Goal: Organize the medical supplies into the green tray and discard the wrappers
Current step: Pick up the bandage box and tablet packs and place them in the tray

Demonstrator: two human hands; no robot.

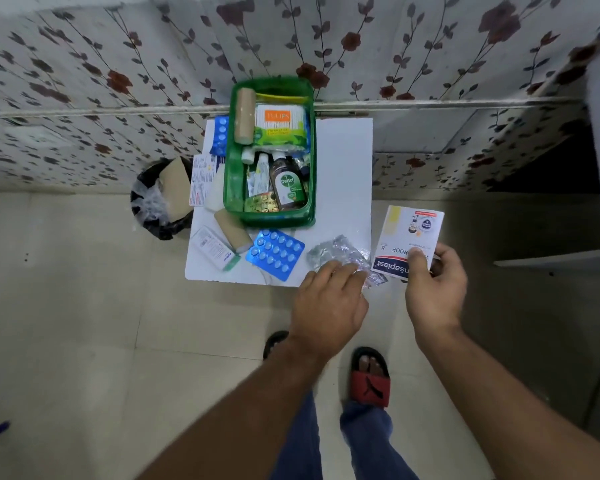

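The green tray [234, 181] stands at the back of a small white table [343, 174]. It holds a tan bandage roll, a cotton-bud pack, a brown antiseptic bottle, tubes and foil strips. My right hand [435, 289] grips a white plaster packet [409, 233] off the table's right edge. My left hand [329, 299] rests its fingers on a crumpled clear wrapper [336, 252] at the front right corner. A blue pill blister [274, 254], a second tan roll [231, 230] and a white tube box [210, 245] lie in front of the tray.
A black-lined bin [160, 202] with cardboard and plastic in it stands on the tiled floor left of the table. Another blue blister [219, 135] and a printed leaflet [201, 180] lie left of the tray. Floral wall behind. My feet are below the table.
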